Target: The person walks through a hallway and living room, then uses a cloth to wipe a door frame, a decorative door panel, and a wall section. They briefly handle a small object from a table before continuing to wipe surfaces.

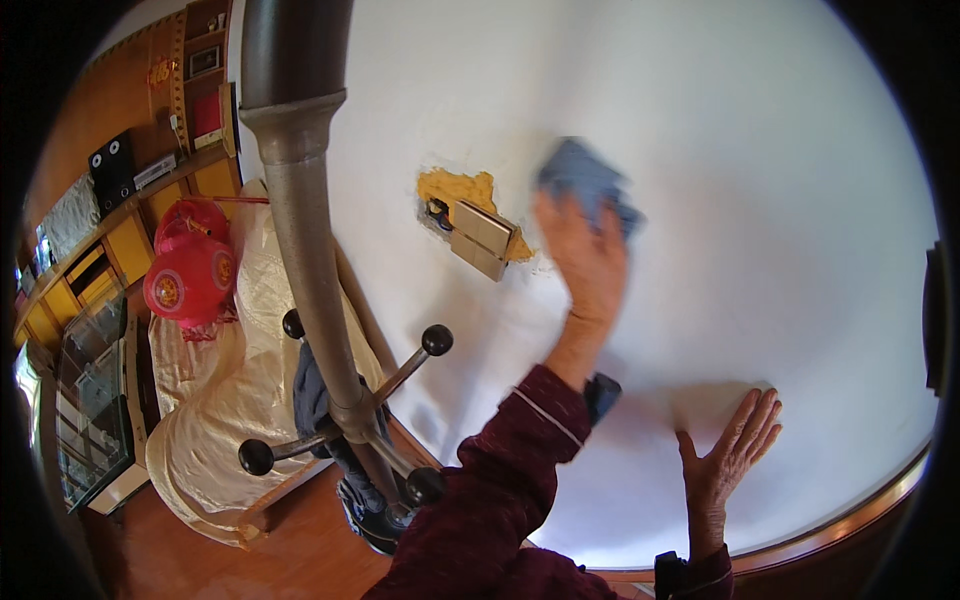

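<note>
My left hand (585,259), blurred, presses a folded blue-grey cloth (583,176) to the white wall (750,225). To the left of it, a gold-coloured switch plate (482,240) sits tilted and partly out from the wall. Beside the plate is a ragged hole (437,214) with dark wires in it, edged by a patch of exposed yellow-orange material (457,184). Lower right, my right hand (724,450) holds nothing; its fingers are spread and its palm faces the wall. Whether that palm touches the wall is hard to tell. A dark device is strapped at each wrist.
A metal pole stand (300,210) with black ball-tipped arms rises close on my left, dark cloth hung on it. Behind it, a gold fabric cover (210,450) drapes over furniture, with red lanterns (184,281) on top. A glass-topped table (94,405) stands farther left.
</note>
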`<state>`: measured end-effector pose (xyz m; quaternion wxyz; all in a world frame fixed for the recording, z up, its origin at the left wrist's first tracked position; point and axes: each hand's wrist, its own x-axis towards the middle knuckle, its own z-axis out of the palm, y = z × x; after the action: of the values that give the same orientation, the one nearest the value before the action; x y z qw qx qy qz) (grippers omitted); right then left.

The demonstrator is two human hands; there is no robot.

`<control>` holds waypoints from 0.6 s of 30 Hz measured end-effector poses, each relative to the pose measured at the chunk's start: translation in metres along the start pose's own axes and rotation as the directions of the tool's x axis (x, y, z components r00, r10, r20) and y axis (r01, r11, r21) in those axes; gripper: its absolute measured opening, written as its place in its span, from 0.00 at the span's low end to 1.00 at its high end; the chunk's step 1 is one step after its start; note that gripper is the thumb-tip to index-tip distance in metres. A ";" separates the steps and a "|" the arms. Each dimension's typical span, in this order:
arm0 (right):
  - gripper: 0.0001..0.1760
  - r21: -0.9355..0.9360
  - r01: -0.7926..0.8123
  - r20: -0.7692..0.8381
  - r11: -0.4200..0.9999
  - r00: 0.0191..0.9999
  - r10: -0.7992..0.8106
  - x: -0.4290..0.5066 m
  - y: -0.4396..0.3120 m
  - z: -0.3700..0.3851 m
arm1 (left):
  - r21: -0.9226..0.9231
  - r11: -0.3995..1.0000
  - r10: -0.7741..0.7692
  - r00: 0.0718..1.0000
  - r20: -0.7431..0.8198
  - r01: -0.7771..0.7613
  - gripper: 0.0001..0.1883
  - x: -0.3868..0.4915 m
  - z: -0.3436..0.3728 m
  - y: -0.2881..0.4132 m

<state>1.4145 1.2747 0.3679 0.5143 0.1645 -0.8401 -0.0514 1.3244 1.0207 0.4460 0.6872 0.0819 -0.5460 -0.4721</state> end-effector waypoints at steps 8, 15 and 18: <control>0.55 -0.020 0.029 0.010 0.999 1.000 -0.029 0.002 -0.001 -0.003 | -0.500 0.596 0.803 0.450 0.391 -0.629 0.19 -0.102 -0.037 0.009; 0.57 -0.002 -0.014 0.048 1.000 0.999 0.014 0.001 0.000 -0.003 | -0.069 0.981 -0.180 0.984 -0.008 0.179 0.16 -0.087 -0.110 -0.095; 0.56 0.022 -0.023 0.035 0.999 0.999 0.023 0.001 0.001 0.000 | -0.206 0.791 -0.600 0.796 -0.078 0.576 0.12 -0.110 -0.117 -0.110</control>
<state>1.4143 1.2753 0.3690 0.4985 0.1596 -0.8512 -0.0389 1.3643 0.9953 0.2572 0.5467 0.2212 -0.4011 -0.7009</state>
